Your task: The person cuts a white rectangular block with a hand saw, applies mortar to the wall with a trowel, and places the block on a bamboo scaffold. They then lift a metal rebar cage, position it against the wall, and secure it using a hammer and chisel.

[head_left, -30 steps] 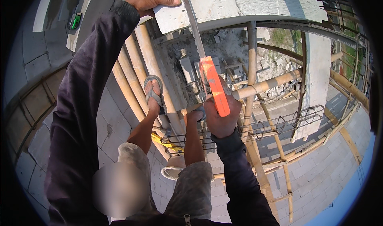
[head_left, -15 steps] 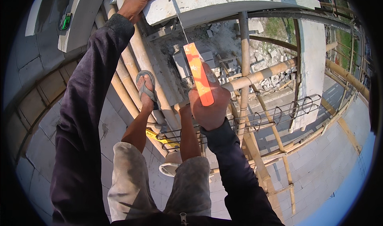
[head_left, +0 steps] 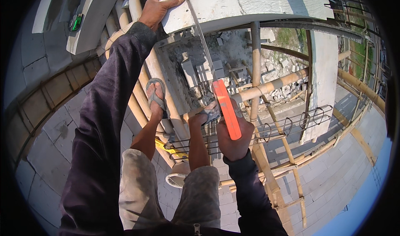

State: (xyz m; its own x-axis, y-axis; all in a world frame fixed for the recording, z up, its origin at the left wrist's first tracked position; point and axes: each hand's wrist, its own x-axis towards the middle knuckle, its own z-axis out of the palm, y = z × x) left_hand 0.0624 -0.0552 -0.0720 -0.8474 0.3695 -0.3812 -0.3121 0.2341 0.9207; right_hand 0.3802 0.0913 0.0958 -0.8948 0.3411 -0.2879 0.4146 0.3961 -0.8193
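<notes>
White slab [head_left: 258, 4] at the far side, in 1 piece, cut unfinished! Saw [head_left: 202, 35] crosses its left end, depth unclear; left hand [head_left: 157, 11] clasping that end, right hand [head_left: 245, 136] clenching the orange handle [head_left: 227, 110]. Bamboo poles [head_left: 155, 66] nearer, left.

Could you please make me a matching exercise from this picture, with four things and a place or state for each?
1. left hand
2. right hand
3. saw blade
4. green-and-black object

A. wrapped around an orange handle
B. on or against a pale slab, upper left
C. touching the white block's left end
D. thin, toothed, crossing the block

Pairs: 1-C, 2-A, 3-D, 4-B
</notes>
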